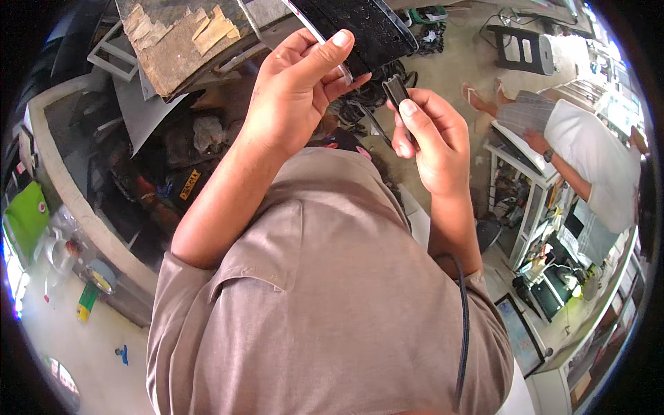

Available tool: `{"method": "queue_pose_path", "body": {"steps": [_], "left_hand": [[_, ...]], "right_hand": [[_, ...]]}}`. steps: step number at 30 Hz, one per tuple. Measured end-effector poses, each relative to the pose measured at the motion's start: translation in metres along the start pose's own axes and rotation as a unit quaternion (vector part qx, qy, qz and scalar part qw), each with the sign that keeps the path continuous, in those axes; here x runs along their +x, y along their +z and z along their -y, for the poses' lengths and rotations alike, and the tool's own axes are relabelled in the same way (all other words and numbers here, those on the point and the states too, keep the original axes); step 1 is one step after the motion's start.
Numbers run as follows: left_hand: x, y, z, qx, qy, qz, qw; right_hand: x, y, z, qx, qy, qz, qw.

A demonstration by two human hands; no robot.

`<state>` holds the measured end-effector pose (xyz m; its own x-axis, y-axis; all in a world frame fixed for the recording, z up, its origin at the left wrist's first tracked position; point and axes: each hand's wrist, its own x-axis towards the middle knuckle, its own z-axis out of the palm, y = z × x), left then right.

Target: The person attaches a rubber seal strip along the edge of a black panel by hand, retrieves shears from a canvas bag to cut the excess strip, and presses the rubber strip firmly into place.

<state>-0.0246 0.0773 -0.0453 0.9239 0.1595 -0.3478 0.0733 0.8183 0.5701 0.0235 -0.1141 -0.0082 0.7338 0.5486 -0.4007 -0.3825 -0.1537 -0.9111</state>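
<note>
Left hand (294,81) pinches the black panel (366,33) edge, right hand (434,131) pinches the dark strip (396,91); I'd go gentle, steady grips imo.

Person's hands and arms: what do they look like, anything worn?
Left hand and right hand: no gloves, rings or watch visible. Forearms bare; plain brown sleeves. Thin dark cord by the right elbow.
</note>
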Motion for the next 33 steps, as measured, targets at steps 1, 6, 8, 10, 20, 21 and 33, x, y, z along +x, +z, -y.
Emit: {"method": "queue_pose_path", "body": {"steps": [1,6,8,10,20,21,33], "left_hand": [[0.001,0.000,0.000,0.008,0.000,0.004,1.000],[0.005,0.004,0.001,-0.024,-0.013,-0.012,1.000],[0.006,0.005,0.001,-0.025,-0.018,-0.019,0.999],[0.008,0.005,0.003,-0.030,-0.016,-0.022,0.999],[0.011,-0.002,0.002,-0.058,-0.021,0.005,0.998],[0.011,-0.001,0.002,-0.057,-0.018,0.000,0.998],[0.014,-0.007,0.009,-0.040,-0.017,0.002,0.999]], "right_hand": [[0.000,0.004,0.003,-0.013,-0.001,-0.023,1.000],[0.004,0.007,0.008,-0.037,0.012,-0.036,0.999],[0.006,0.009,0.009,-0.037,0.014,-0.048,0.998],[0.006,0.010,0.009,-0.001,0.017,-0.047,0.999],[0.013,0.014,0.012,-0.054,0.010,-0.062,0.997],[0.013,0.014,0.012,-0.049,0.007,-0.064,0.997],[0.010,0.011,0.007,-0.038,0.000,-0.059,0.998]]}}
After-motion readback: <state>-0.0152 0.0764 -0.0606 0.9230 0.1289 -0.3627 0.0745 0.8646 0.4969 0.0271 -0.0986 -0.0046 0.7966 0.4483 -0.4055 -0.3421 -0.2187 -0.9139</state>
